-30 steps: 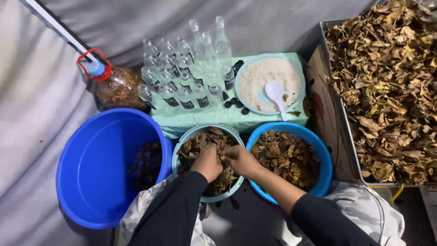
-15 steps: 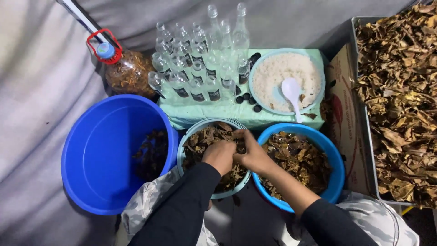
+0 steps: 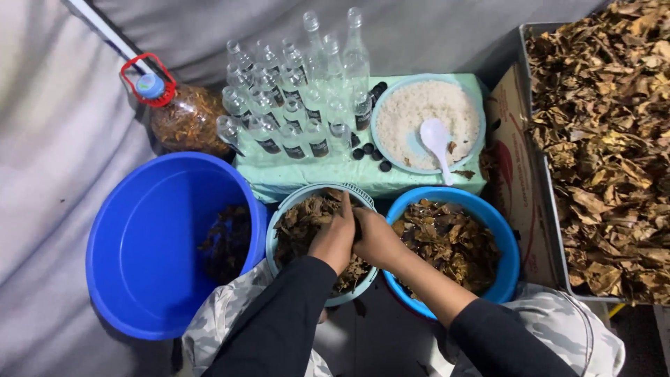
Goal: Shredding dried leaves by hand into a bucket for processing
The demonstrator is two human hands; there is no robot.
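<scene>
A metal tray [image 3: 537,209] is heaping dried brown leaves on the right. A big blue tub [image 3: 125,265] is sitting left, nearly empty. A blue bowl [image 3: 506,241] of leaves is lying within easy reach. Both hands are working in the pale basket [image 3: 279,223]: the left hand [image 3: 336,239] and right hand [image 3: 375,237] are curling closed on dried leaves [image 3: 300,223] there.

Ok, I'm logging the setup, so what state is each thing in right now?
left hand: pressed into the leaves of the pale blue bowl
right hand: beside it, on the same leaves
large blue tub: nearly empty, dark leaves at one side
blue bowl: filled with dry leaves
plate: covered in white grains, spoon resting on it
glass bottles: upright, uncapped
</scene>
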